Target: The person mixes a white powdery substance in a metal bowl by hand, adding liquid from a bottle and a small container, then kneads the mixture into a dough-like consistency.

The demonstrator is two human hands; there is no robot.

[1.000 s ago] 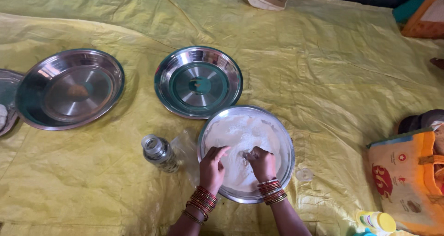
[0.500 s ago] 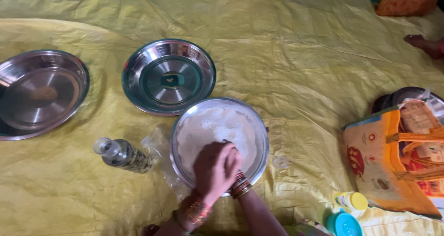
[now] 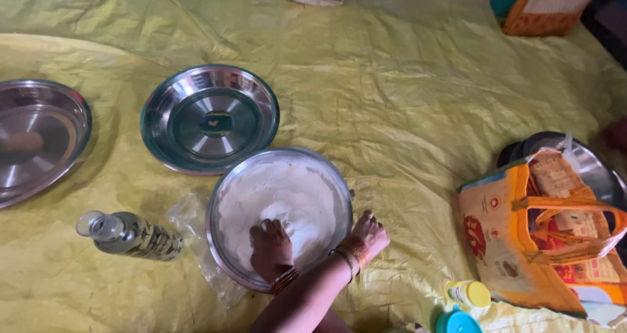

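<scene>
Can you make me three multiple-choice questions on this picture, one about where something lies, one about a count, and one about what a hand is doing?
1. Where does the clear bottle lie?
A. Left of the flour plate
B. Inside the orange bag
C. On the far empty plate

2. How many steel plates hold no flour?
A. None
B. Two
C. Five

3. What is the left hand doing?
A. Holding the bottle
B. Pressing into the flour
C. Resting in the lap

Answers: 1 A, the bottle lies on its side on the yellow sheet, left of the flour plate. 2 B, the middle plate and the left plate are bare of flour. 3 B, it is down in the white flour, while the right hand rests at the rim.
</scene>
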